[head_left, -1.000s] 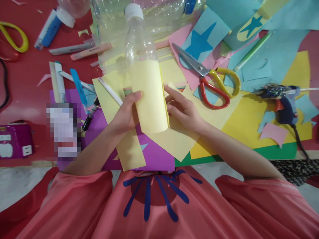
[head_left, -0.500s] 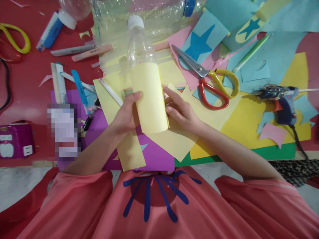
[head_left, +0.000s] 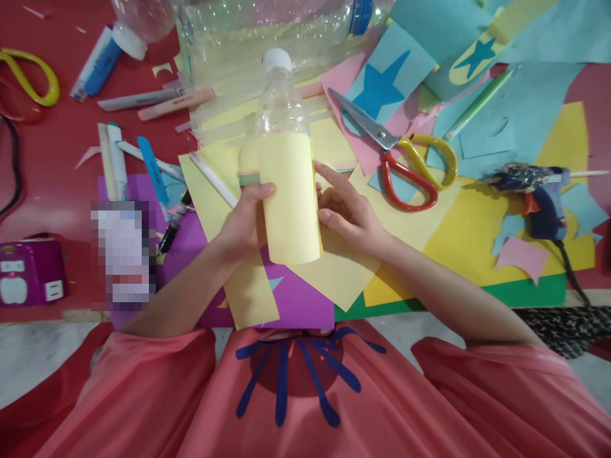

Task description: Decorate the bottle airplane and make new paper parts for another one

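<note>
- Clear plastic bottle (head_left: 282, 114) in pale-yellow paper wrap (head_left: 289, 200), btwn both hands, over yellow sheets (head_left: 346, 280).
- L hand (head_left: 245, 217) grips wrapped side, thumb in front; R hand (head_left: 352, 213) bent at far edge, can't tell if pinching.
- Prob best: L steady, R presses edge flat, wrap snug.

We look out from the person's head, forward and steeply down, over the coral shirt (head_left: 291, 410) along the lower edge and onto the bench (head_left: 52, 172) beyond. Our one wide view sits close, with the bottle (head_left: 291, 203) near mid-frame and both forearms (head_left: 429, 283) reaching up from below
</note>
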`<state>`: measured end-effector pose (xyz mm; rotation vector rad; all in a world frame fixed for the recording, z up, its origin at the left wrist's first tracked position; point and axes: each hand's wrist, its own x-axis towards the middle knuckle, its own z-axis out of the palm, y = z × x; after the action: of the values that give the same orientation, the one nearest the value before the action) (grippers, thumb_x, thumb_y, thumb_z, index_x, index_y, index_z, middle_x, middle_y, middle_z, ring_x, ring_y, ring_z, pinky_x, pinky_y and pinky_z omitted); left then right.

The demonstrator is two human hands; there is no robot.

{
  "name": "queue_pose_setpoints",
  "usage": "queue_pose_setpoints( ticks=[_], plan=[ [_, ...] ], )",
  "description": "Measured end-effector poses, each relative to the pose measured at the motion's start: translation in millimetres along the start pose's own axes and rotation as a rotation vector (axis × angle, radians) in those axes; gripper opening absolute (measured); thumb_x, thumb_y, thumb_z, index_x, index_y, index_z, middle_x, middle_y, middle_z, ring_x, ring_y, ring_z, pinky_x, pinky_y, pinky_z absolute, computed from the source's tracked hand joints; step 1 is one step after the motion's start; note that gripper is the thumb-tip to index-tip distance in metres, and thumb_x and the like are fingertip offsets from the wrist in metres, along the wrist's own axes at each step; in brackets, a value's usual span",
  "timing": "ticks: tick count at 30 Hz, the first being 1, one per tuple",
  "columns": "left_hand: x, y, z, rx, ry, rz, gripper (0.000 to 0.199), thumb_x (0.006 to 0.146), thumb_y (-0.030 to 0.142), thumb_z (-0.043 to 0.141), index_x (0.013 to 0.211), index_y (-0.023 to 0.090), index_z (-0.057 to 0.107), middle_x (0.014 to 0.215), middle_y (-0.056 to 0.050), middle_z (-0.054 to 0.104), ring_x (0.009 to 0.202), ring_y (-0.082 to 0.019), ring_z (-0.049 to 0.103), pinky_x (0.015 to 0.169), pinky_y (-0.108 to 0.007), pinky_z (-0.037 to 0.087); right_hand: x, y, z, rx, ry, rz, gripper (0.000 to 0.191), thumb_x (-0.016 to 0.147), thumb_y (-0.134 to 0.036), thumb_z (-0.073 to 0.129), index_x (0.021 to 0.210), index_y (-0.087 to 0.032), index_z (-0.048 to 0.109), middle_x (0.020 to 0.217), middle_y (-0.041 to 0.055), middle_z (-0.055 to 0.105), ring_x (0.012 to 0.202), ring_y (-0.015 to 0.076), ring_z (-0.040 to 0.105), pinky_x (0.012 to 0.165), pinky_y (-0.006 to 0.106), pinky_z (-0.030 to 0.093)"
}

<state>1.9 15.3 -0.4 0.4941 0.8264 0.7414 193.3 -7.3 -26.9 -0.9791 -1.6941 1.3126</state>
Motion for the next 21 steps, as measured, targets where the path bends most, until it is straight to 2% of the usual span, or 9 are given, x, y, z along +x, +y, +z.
queue_pose_setpoints(
  ticks=[4,7,11,14,17,21],
  plan=[
    [-2.7,0.6,0.0,0.042,-0.022,-0.071,0.056,0.068,0.047,0.061,0.114,0.015,0.064,0.107,-0.006,0.076,0.126,-0.034,0.057,0.103,-0.041,0.049,0.4,1.1,-0.4,-0.001,0.019,-0.058,0.057,0.097,-0.05,0.046,0.148,-0.028,0.032,0.078,-0.0024,0.058,0.063,0.0114,0.053,0.064,0.03,0.054],
    [-3.9,0.1,0.2,0.059,-0.017,-0.124,0.064,0.067,0.049,0.061,0.121,0.015,0.062,0.109,-0.008,0.075,0.123,-0.035,0.06,0.101,-0.043,0.05,0.8,-0.1,-0.9,-0.02,0.036,-0.056,0.057,0.098,-0.049,0.044,0.15,-0.03,0.03,0.081,-0.0019,0.061,0.063,0.0109,0.053,0.066,0.031,0.056],
    [-3.3,-1.3,-1.0,0.067,-0.012,-0.127,0.063,0.066,0.049,0.064,0.121,0.019,0.063,0.1,-0.005,0.077,0.118,-0.034,0.064,0.096,-0.042,0.053,0.4,-2.1,-1.2,-0.042,0.049,-0.04,0.058,0.097,-0.051,0.044,0.149,-0.03,0.031,0.084,-0.0014,0.063,0.06,0.0105,0.051,0.065,0.03,0.056],
    [-2.6,-1.8,-1.7,0.056,-0.015,-0.122,0.061,0.064,0.049,0.065,0.118,0.019,0.064,0.095,-0.003,0.078,0.115,-0.033,0.066,0.095,-0.04,0.054,0.2,-1.9,-1.1,-0.033,0.051,-0.046,0.06,0.098,-0.05,0.045,0.151,-0.028,0.029,0.073,-0.0039,0.059,0.06,0.011,0.051,0.065,0.029,0.055],
    [-2.3,-2.2,-1.2,0.034,-0.013,-0.122,0.054,0.064,0.047,0.066,0.111,0.019,0.066,0.096,-0.004,0.078,0.114,-0.032,0.066,0.096,-0.039,0.054,0.8,-1.0,-1.4,-0.037,0.039,-0.052,0.06,0.098,-0.048,0.044,0.152,-0.026,0.027,0.067,-0.0054,0.055,0.059,0.0112,0.05,0.064,0.028,0.054],
    [-1.7,-2.2,0.8,-0.037,-0.009,-0.048,0.051,0.066,0.047,0.067,0.106,0.015,0.067,0.103,-0.007,0.077,0.118,-0.033,0.063,0.101,-0.041,0.051,1.2,-0.8,-2.2,-0.103,0.006,-0.083,0.057,0.099,-0.049,0.042,0.15,-0.026,0.032,0.068,-0.0046,0.056,0.058,0.0114,0.05,0.059,0.027,0.051]
  ],
)
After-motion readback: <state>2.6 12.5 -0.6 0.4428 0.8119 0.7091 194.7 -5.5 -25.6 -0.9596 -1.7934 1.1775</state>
